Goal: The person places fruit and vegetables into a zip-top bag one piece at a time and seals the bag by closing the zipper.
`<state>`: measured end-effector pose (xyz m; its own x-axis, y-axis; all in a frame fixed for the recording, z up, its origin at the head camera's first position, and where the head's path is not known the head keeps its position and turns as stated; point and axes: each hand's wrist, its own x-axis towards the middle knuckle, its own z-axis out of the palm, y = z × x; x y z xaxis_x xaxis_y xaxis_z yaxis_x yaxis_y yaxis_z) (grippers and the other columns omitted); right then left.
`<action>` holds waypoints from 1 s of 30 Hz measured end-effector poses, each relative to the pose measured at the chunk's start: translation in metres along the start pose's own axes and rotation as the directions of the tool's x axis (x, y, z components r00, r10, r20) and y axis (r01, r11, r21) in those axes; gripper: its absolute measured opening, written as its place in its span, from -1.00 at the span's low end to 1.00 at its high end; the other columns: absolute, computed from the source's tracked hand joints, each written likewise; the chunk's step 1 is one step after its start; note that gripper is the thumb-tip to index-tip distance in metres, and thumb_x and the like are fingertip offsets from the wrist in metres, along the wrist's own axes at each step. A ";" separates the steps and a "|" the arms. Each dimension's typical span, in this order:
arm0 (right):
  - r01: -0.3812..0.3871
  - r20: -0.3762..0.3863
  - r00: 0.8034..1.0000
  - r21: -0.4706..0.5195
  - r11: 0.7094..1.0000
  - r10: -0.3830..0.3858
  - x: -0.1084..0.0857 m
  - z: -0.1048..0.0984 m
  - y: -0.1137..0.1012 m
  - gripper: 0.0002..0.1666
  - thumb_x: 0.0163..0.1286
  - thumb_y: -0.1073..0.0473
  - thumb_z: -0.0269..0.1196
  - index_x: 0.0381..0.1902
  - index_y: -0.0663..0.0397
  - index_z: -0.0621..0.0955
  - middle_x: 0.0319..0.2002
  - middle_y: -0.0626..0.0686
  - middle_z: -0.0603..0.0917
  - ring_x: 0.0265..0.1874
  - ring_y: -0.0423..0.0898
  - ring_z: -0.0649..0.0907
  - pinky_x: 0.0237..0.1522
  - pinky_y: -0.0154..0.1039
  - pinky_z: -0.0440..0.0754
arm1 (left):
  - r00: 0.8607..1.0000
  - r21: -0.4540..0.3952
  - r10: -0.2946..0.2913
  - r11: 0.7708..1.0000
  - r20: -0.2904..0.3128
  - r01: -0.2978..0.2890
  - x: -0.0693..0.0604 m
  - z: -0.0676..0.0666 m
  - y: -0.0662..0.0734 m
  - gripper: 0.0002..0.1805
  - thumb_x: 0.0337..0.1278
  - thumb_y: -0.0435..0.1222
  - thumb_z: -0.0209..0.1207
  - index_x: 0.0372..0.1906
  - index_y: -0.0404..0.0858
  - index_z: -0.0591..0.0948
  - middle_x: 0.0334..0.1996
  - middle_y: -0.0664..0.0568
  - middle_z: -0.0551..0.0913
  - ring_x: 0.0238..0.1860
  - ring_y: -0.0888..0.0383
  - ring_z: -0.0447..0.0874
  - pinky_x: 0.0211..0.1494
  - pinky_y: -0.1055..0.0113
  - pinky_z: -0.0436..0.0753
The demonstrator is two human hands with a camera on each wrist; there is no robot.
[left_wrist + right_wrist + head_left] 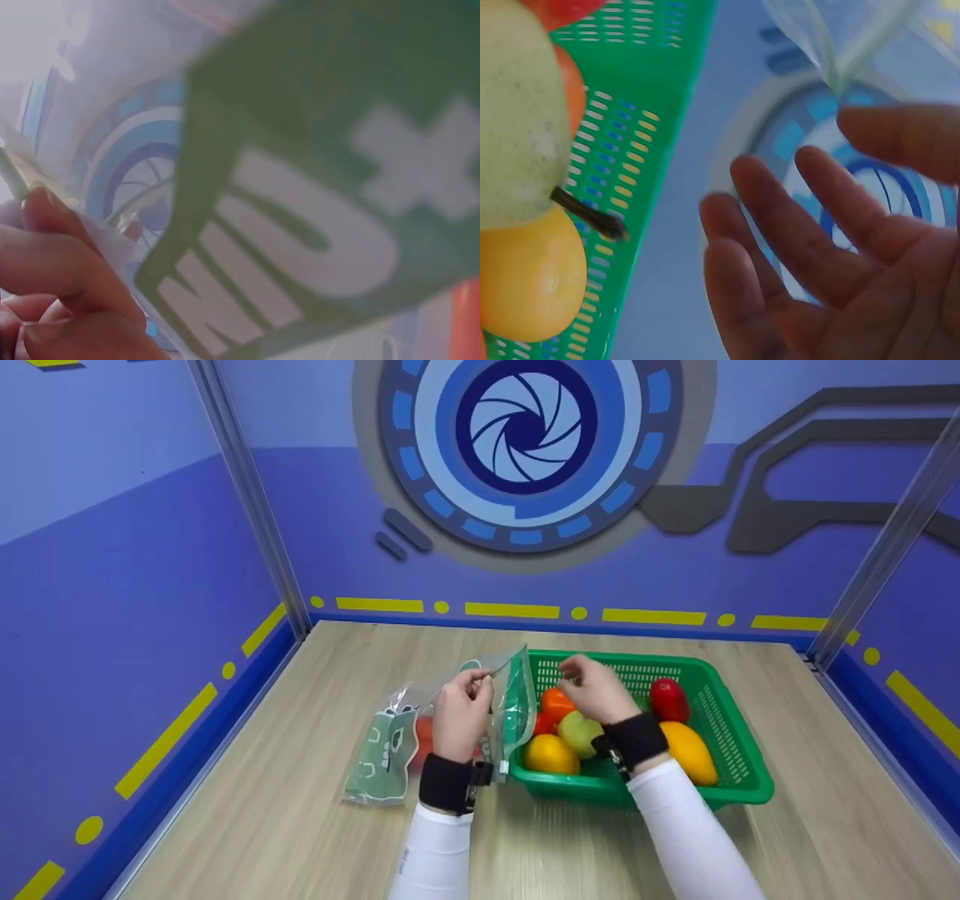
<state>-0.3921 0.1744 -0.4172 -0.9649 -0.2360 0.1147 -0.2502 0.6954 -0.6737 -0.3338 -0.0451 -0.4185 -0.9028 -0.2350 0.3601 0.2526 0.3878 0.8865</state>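
Holding the bag (381, 757), the left hand (460, 715) pinches its upper edge.

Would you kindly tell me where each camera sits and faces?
Head: worn on the head, facing forward and down at the bag and green basket; left hand, right hand and white sleeves show.
Left wrist: worn there, facing the bag's green print; left fingers show.
Right wrist: worn there, facing the basket's fruit; right fingers show.
Head and right wrist share the basket.
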 end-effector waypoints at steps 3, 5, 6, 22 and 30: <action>0.049 0.139 0.990 -0.093 0.994 -0.036 0.012 0.012 -0.001 -0.49 0.47 0.19 0.21 0.30 0.31 0.51 0.22 0.35 0.62 0.19 0.26 0.63 0.25 0.15 0.59 | 1.000 -0.001 0.006 1.000 -0.002 -0.006 0.001 0.001 -0.001 -0.79 0.36 -0.33 0.22 -0.05 -0.33 0.76 -0.59 0.11 0.42 -0.60 0.21 0.35 -0.49 0.45 0.34; 0.077 0.200 0.979 -0.143 0.987 -0.047 0.018 0.021 0.002 -0.49 0.42 0.21 0.24 0.27 0.32 0.53 0.19 0.34 0.64 0.15 0.25 0.65 0.25 0.14 0.60 | 1.000 0.001 0.011 1.000 -0.005 -0.011 0.001 0.002 -0.001 -0.79 0.35 -0.33 0.22 -0.06 -0.32 0.77 -0.59 0.12 0.41 -0.60 0.21 0.35 -0.49 0.45 0.34; 0.082 0.227 0.973 -0.157 0.984 -0.045 0.020 0.025 0.004 -0.50 0.40 0.20 0.26 0.24 0.30 0.55 0.16 0.32 0.66 0.11 0.22 0.66 0.23 0.12 0.61 | 1.000 0.003 0.012 1.000 -0.005 -0.012 0.000 0.002 0.000 -0.79 0.35 -0.33 0.22 -0.06 -0.32 0.77 -0.59 0.12 0.41 -0.60 0.21 0.35 -0.49 0.45 0.34; 0.141 0.403 0.915 -0.254 0.957 -0.027 0.034 0.052 0.013 -0.72 0.30 0.07 0.36 -0.09 0.07 0.70 -0.11 0.12 0.76 -0.25 -0.02 0.59 -0.06 -0.13 0.56 | 1.000 0.005 0.010 1.000 -0.001 -0.010 0.001 0.003 0.000 -0.78 0.36 -0.32 0.22 -0.05 -0.31 0.77 -0.59 0.11 0.41 -0.61 0.20 0.34 -0.51 0.45 0.32; 0.052 0.356 0.934 -0.185 0.981 0.018 0.034 0.052 0.020 -0.68 0.29 0.10 0.41 -0.04 0.05 0.68 -0.16 0.06 0.72 -0.28 -0.06 0.57 -0.11 -0.20 0.54 | 1.000 0.002 -0.006 1.000 0.005 0.006 -0.001 0.003 -0.002 -0.78 0.38 -0.31 0.21 -0.04 -0.31 0.76 -0.57 0.09 0.42 -0.59 0.19 0.35 -0.50 0.45 0.32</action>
<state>-0.4261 0.1449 -0.4643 -0.8780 -0.4496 -0.1643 -0.3103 0.7960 -0.5198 -0.3347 -0.0430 -0.4209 -0.9060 -0.2331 0.3533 0.2463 0.3884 0.8879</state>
